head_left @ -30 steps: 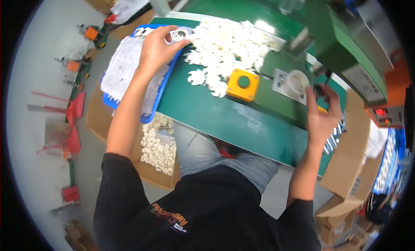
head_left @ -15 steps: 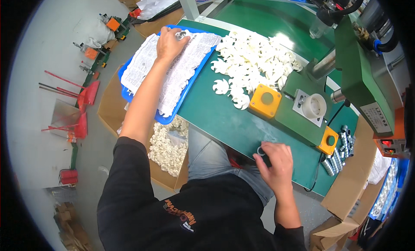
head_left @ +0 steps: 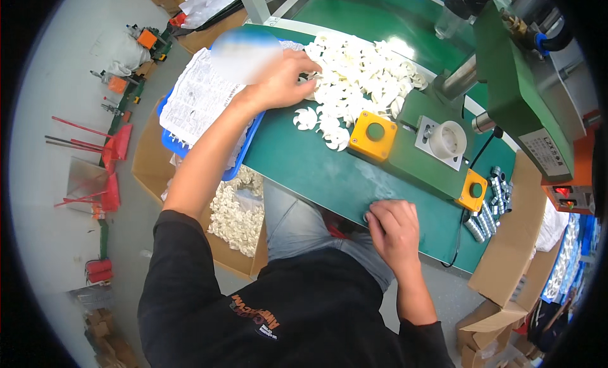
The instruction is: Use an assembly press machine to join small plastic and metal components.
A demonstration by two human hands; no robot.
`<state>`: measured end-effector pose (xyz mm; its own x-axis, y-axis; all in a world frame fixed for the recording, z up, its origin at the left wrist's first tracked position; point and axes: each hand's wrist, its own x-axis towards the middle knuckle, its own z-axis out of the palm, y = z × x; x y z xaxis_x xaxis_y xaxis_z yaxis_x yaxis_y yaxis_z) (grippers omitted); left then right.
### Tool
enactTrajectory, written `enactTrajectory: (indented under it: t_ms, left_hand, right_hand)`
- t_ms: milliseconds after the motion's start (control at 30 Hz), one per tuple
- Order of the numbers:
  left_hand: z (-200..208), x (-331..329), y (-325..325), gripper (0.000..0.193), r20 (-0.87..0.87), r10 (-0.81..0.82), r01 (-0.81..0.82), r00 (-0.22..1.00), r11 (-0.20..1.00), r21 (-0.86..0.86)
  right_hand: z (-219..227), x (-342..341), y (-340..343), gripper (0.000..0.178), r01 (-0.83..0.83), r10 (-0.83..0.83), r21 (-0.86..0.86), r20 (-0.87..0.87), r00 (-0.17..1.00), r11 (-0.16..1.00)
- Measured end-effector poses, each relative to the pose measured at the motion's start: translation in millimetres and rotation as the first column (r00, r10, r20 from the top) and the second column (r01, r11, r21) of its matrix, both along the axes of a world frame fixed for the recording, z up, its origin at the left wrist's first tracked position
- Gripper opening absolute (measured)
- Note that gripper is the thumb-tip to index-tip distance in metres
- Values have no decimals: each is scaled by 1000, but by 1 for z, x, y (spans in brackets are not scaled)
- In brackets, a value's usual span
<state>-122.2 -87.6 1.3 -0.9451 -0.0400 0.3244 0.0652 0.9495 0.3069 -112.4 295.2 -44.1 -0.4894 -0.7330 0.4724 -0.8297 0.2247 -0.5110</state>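
Note:
My left hand [head_left: 284, 82] is at the left edge of a pile of white bladed plastic impellers [head_left: 364, 76]. Its thumb and fingers are apart, with the fingertips at the nearest pieces. Under that forearm lies a blue tray [head_left: 235, 171] covered with a printed paper sheet [head_left: 197, 102]; a blurred patch hides part of the sheet. My right hand [head_left: 394, 227] rests at the table's front edge, its fingers closed on a small metal ring [head_left: 367, 217] that mostly hides behind them. Beyond it stands a green press [head_left: 411, 140] with a white round cup [head_left: 448, 140] on its metal plate.
Two yellow button boxes [head_left: 372, 136] flank the press base. Several metal sleeves [head_left: 484, 222] lie by a black cable at the table's right end. Below the tray is a cardboard box of white pieces [head_left: 234, 219]. Another cardboard box [head_left: 510, 235] stands at the right.
My left hand has left the tray, where it held a small piece with a metal centre, and moved right to the white pile. The right hand has closed further round the ring.

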Motion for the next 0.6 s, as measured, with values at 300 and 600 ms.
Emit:
enactTrajectory:
  t_ms: [300, 600]
  left_hand:
    - [8, 13, 12, 29, 104, 10, -8, 995, 1000, -26]
    - [26, 20, 14, 15, 60, 85, -81, 995, 995, -61]
  right_hand:
    - [3, 2, 23, 27, 69, -68, -20, 45, 997, 997]
    - [1, -9, 46, 29, 158, -157, -64, 31, 987, 985]
